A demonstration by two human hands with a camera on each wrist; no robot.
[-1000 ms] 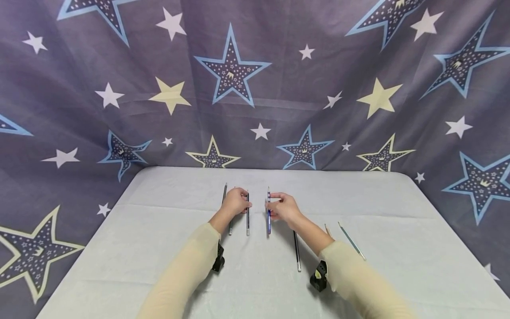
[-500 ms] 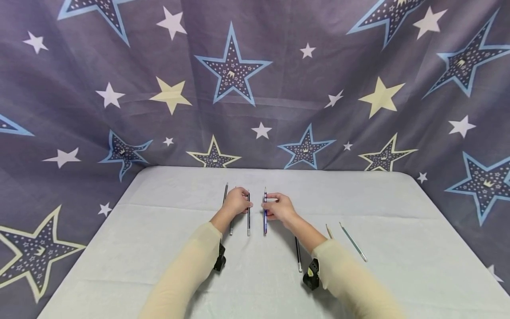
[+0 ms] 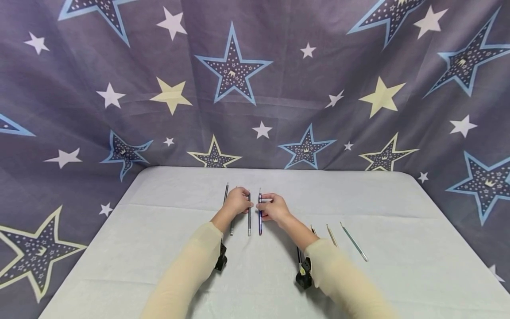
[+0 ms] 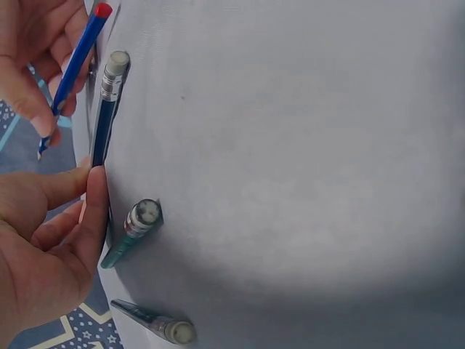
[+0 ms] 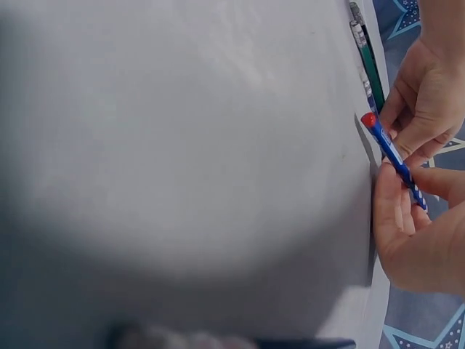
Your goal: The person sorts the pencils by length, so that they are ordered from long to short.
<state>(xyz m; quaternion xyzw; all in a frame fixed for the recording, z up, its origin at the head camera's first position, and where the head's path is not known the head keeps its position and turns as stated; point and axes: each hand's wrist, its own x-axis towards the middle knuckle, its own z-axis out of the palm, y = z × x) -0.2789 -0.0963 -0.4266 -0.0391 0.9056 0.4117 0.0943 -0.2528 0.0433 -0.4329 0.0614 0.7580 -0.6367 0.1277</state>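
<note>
My left hand [image 3: 237, 201] pinches a dark blue pencil [image 4: 106, 120] with a white eraser in a silver band; the pencil points away from me, close over the table. To the right of it, my right hand [image 3: 276, 208] holds a blue pencil [image 5: 392, 155] with a red end between thumb and fingers. This second pencil is nearly parallel to the first, a small gap apart. Beside the left hand lie a green pencil [image 4: 142, 222] and a dark pencil [image 4: 156, 323], both with erasers; the left hand partly covers them in the head view.
On the right lie a teal pencil [image 3: 354, 242], a tan pencil [image 3: 331, 235] and a dark pencil [image 3: 299, 254] partly hidden by the right arm. Another pencil's tip [image 3: 313, 229] shows beside that forearm. A star-patterned curtain [image 3: 255, 115] hangs behind the pale table [image 3: 139, 248].
My right hand has moved left with the red-ended pencil, closing on the dark blue pencil. The left hand stays in place. More of the pencils behind the right forearm shows.
</note>
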